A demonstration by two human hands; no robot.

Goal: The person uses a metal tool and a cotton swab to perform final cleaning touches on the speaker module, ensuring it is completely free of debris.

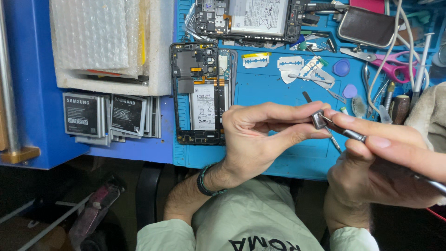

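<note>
Head view, going left to right: a white foam tray (158, 56) with bubble wrap sits at the far left of the blue worktop (278, 93), and a row of spare phone batteries (109, 116) leans just in front of it. Next comes an opened phone (200, 93) lying flat on the mat, its back off, its own battery and circuit parts showing. A second opened phone (251, 18) lies at the top edge.

My left hand (260, 135) hovers above the mat, just right of the opened phone. Its thumb and forefinger are pinched shut on a small metal part (318, 119), square and grey, held clear of the worktop. My right hand (385, 158) meets it from the right, its grip closed around tweezers (353, 135) whose tips touch that small part.

Beyond the hands lie razor blades (290, 62), blue picks (341, 68) and pink scissors (395, 62), well apart from the work.

I judge the step in hand to be fine work on the small part, held between fingers and tool. The next move, as I read it, calls for a steady left pinch and a light touch with the tweezer tips, since a part that small could easily spring loose.
</note>
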